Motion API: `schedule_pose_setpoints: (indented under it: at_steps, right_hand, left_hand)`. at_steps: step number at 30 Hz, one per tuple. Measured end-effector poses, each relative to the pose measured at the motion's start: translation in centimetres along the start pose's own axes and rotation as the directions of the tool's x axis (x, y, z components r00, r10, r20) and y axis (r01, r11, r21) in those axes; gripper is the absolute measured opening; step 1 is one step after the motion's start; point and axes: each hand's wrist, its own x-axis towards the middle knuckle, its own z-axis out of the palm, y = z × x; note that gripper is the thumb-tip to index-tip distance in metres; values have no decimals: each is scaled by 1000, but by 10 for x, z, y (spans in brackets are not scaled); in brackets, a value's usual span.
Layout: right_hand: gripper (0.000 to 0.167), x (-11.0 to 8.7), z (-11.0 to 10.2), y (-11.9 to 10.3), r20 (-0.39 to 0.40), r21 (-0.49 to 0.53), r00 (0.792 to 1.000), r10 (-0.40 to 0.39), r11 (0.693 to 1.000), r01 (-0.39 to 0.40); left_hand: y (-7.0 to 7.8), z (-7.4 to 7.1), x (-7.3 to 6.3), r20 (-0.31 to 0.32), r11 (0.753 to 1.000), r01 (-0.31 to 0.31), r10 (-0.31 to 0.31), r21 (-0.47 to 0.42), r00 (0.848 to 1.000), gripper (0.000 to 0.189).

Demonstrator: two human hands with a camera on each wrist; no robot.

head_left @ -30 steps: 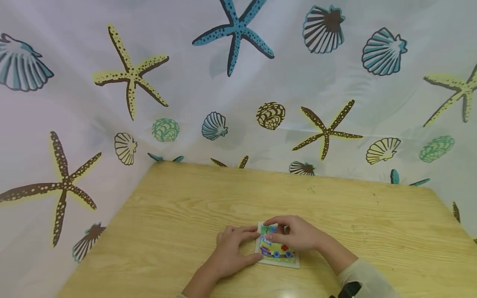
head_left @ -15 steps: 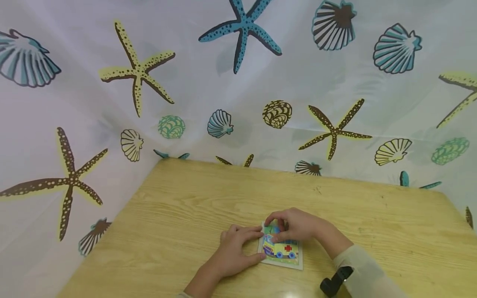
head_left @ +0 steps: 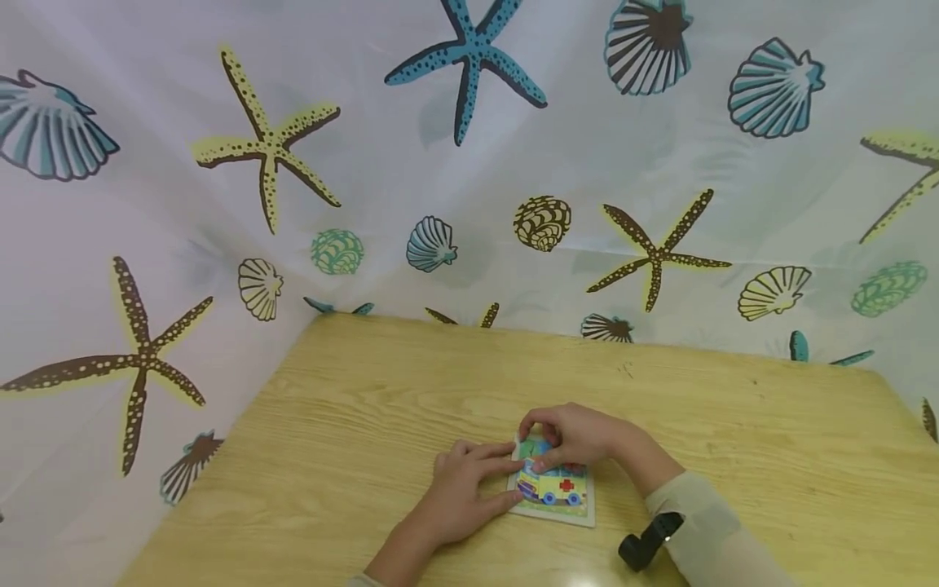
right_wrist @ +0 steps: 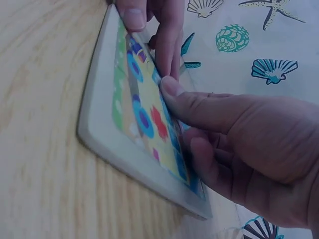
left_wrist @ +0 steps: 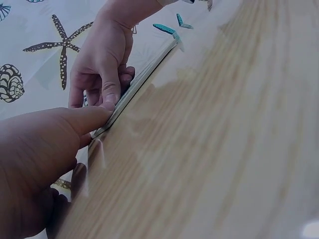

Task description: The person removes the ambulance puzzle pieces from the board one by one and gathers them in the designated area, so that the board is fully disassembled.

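Observation:
A small square picture puzzle [head_left: 552, 509] with a pale frame lies on the table. It shows a yellow ambulance with a red cross and blue wheels. My left hand [head_left: 464, 496] lies along its left side, fingers and thumb stretched out with their tips on the frame. From the upper right, my right hand [head_left: 579, 436] reaches over it, index finger bent near the top left corner and thumb on the picture. In the right wrist view, the right thumb [right_wrist: 174, 89] touches the ambulance, and the other fingers curl by the puzzle's far edge. The puzzle's upper right is partly hidden.
The wood-grain table [head_left: 381, 408] extends around both hands. A white cloth [head_left: 367, 163] printed with starfish and shells hangs behind it and along its left side. A black device [head_left: 649, 542] is strapped at my right sleeve.
My right hand has shifted slightly up off the ambulance, so more of its windows and red cross shows. My left hand stays at the puzzle's left side. The head view has shifted a little.

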Motion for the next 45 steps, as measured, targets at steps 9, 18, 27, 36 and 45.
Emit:
schedule_pose_setpoints:
  at_steps: [9, 18, 27, 36, 45]
  right_hand:
    - [27, -5, 3, -3, -14, -36, 1000, 0, 999, -1]
    - [35, -13, 2, -2, -67, -8, 998, 3, 1000, -4]
    - [18, -17, 8, 2, -136, 258, 990, 47, 966, -10]
    - [24, -22, 12, 4, -244, 491, 961, 127, 871, 9]
    - [28, -34, 18, -1, -233, 605, 945, 230, 795, -44]
  left_hand:
    - [0, 6, 0, 11, 1000, -12, 12, 12, 1000, 43]
    - [8, 3, 2, 31, 999, -13, 12, 33, 999, 42]
    - [7, 1, 3, 15, 999, -14, 14, 49, 1000, 42]
    - [3, 1, -1, -45, 999, -18, 19, 32, 999, 40]
    - [2, 0, -2, -44, 999, 0, 2, 35, 999, 41]
